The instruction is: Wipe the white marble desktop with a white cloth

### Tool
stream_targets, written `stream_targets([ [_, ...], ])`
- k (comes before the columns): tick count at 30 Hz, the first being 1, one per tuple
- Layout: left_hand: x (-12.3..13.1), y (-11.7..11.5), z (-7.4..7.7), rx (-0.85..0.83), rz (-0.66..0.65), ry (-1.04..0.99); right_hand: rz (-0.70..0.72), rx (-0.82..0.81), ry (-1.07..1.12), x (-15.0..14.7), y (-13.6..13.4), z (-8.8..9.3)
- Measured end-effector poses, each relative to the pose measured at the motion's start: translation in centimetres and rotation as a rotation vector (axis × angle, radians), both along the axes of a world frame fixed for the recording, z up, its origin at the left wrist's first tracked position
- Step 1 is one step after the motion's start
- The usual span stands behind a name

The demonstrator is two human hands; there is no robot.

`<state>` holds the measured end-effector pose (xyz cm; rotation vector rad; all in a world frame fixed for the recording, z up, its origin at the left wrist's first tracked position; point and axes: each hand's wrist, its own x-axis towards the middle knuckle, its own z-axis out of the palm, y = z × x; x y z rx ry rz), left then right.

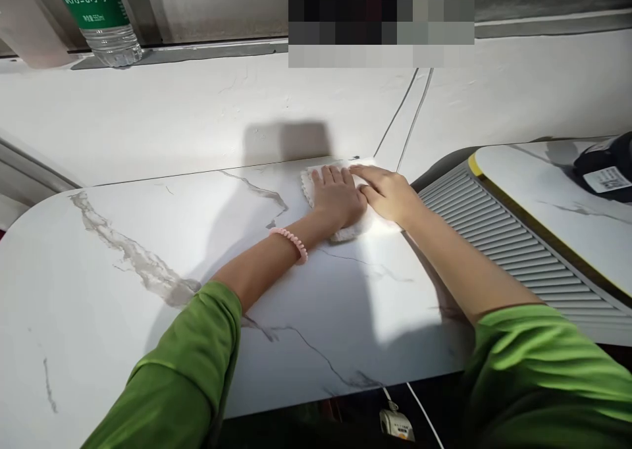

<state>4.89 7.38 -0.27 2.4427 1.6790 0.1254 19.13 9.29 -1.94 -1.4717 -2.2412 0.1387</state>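
Observation:
A white cloth (347, 233) with a scalloped edge lies on the white marble-patterned table (306, 304), near its back edge by the wall. My left hand (338, 197) is laid flat over it with the fingers stretched out. A pink beaded bracelet (291, 243) circles the left wrist. Right beside it, my right hand (388, 192) rests on the cloth's right part, index finger extended and thumb close to the left hand; its other fingertips are hard to see. Both hands cover much of the cloth.
On the ledge at upper left stand a green-labelled water bottle (106, 21) and a pinkish container (34, 21). Two thin cables (415, 113) run down the wall. To the right are a grey ribbed panel (503, 238), another marbled top (557, 192) and a dark object (609, 166).

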Motion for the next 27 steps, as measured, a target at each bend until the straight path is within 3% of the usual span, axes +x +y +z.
stream_targets([
  [6, -0.1, 4.5, -0.2, 0.007, -0.055, -0.011, -0.106, 0.005, 0.016, -0.4, 3.2, -0.1],
  [9, -0.3, 4.7, -0.2, 0.021, -0.058, -0.009, -0.118, 0.023, 0.013, -0.4, 3.2, -0.4],
  [12, -0.8, 3.3, -0.2, 0.02, -0.057, 0.004, -0.102, 0.034, 0.007, -0.6, 2.3, -0.7],
  [17, -2.7, -1.8, 0.1, 0.011, -0.086, 0.012, -0.037, 0.088, -0.009, -2.0, -2.8, -1.0],
  [24, -6.6, -14.2, 0.8, 0.01, -0.266, 0.041, -0.064, 0.147, -0.082, -5.1, -17.9, -0.9],
  [27, -8.1, -18.3, 1.0, 0.038, -0.325, 0.039, -0.042, 0.168, -0.108, -6.1, -22.6, -0.8],
])
